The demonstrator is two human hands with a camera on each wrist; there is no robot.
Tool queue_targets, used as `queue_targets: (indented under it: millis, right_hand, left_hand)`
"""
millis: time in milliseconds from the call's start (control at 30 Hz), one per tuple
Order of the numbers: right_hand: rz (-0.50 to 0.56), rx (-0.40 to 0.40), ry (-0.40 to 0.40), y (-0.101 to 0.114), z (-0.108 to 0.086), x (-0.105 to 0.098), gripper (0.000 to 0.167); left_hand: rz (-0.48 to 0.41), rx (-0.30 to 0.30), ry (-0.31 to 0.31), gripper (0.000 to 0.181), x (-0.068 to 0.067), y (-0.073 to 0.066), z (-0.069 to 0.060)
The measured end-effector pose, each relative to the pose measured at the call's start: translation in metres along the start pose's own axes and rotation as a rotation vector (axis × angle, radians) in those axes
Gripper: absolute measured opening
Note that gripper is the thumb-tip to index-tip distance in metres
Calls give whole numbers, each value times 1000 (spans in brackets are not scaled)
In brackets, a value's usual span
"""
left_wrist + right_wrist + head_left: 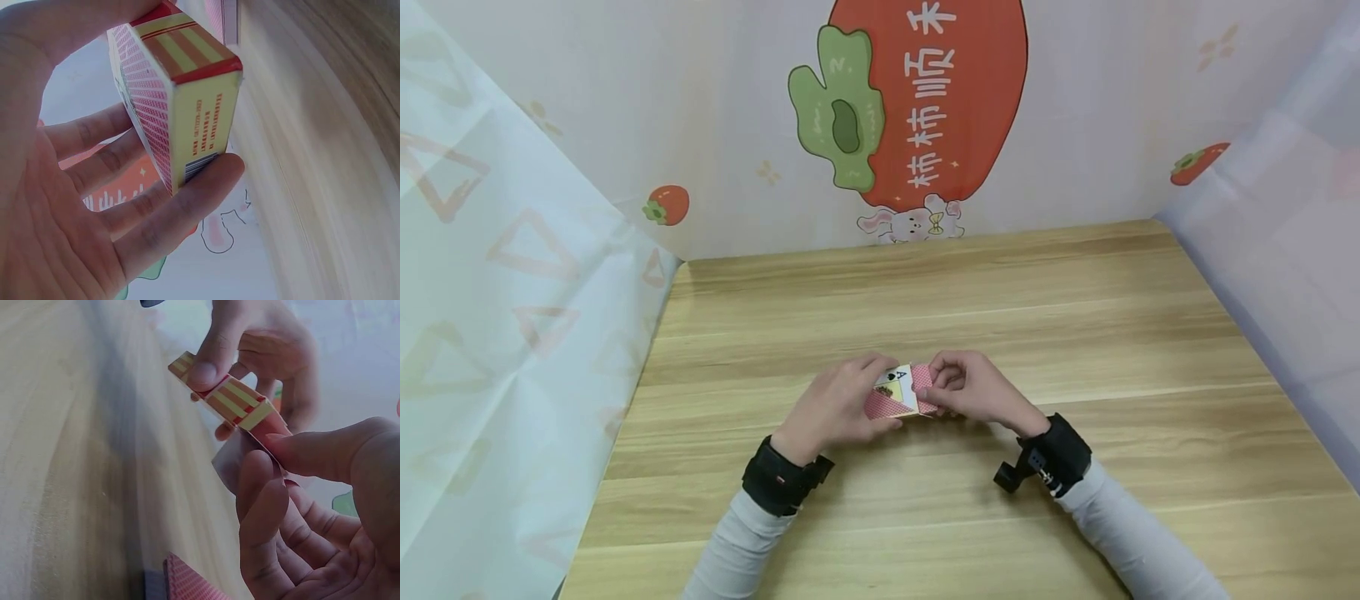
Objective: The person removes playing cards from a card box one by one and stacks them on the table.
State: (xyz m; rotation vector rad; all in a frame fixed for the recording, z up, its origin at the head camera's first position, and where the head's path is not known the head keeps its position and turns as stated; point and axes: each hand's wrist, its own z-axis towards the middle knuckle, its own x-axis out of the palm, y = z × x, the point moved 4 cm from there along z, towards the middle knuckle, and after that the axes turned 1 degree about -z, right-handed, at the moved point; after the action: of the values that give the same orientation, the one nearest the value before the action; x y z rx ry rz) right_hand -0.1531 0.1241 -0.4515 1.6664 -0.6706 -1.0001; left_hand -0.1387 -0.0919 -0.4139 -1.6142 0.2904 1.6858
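A playing-card box (891, 407), red-patterned with a printed ace of spades, is held between the two hands above the wooden table. The left hand (838, 404) grips its left part, thumb on one narrow side and fingers on the opposite one. In the left wrist view the box's end (203, 119) shows a barcode and small red print. At the box's right end, the right hand (973, 387) pinches a red-patterned piece (922, 377) between thumb and index finger. A greyish flap (234, 456) hangs from that end in the right wrist view. Whether the pinched piece is cards or box flap is unclear.
Wood-grain table (775, 317) surrounds the hands. A white printed cloth (730, 125) stands behind it, with more cloth along the sides. Black camera straps (778, 479) circle both wrists. A red-patterned corner (187, 581) pokes into the bottom of the right wrist view.
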Motion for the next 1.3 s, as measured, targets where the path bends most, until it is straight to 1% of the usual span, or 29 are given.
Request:
queue_targets:
  millis: [100, 200, 333, 400, 533, 733, 833, 933, 1133, 1233, 1300]
  right_hand:
    - [11, 36, -14, 0, -1, -5, 23]
    - [45, 62, -20, 1, -1, -10, 23]
    - [91, 83, -18, 2, -2, -17, 24]
    - [91, 92, -23, 2, -3, -21, 25]
    - [63, 71, -37, 2, -4, -31, 25]
    - [31, 42, -85, 1, -6, -49, 21]
    - [13, 34, -120, -1, -6, -58, 23]
    - [33, 49, -149, -4, -5, -66, 26]
    - [130, 101, -206, -15, -3, -79, 27]
    - [143, 120, -216, -22, -2, -82, 28]
    - [132, 136, -215, -26, -1, -83, 28]
  left_hand:
    - [-2, -33, 10, 72, -2, 3, 0]
    - [-10, -63, 21, 73, -4, 6, -1]
    - [-24, -89, 25, 75, -7, 9, -1]
    - [-30, -99, 22, 75, -8, 11, -2]
    - [-44, -128, 22, 76, -10, 15, -3]
    - [-45, -180, 25, 74, -13, 22, -7]
    - [-46, -185, 23, 73, -15, 24, -7]
    - [-48, -185, 24, 72, -15, 25, -7]
    - [-41, -181, 29, 72, -15, 25, -7]
    - [-34, -174, 24, 72, -15, 24, -6]
    - [-31, -173, 21, 72, -14, 24, -7]
